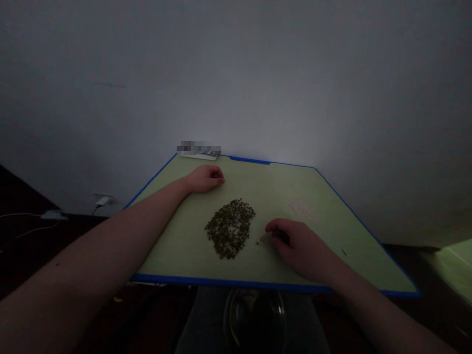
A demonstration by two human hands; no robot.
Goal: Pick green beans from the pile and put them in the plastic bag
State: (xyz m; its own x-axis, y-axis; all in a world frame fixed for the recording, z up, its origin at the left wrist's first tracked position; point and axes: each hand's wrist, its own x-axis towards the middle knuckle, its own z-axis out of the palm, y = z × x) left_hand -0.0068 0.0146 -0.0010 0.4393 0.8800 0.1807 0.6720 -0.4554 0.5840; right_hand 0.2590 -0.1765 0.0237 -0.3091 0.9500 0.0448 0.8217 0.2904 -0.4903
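Observation:
A loose, flat pile of small greenish-brown pieces [230, 228], like seeds or dried beans, lies on the pale green tabletop [265, 184]. Beyond the pile at the left, my left hand [206, 178] rests on the table with curled fingers; what they hold, if anything, is hidden. My right hand [300, 246] is right of the pile, its fingers bent and closed over a pale, see-through thing [265, 239] I cannot make out. One dark piece [257, 243] lies alone between that hand and the pile.
A faint patch of pale bits [301, 209] is at the table's right, with a thin dark sliver [343, 252] nearer. A blurred flat object [199, 151] lies at the back left. Below the blue front edge [228, 282], a shiny round bowl [255, 319] sits on my lap.

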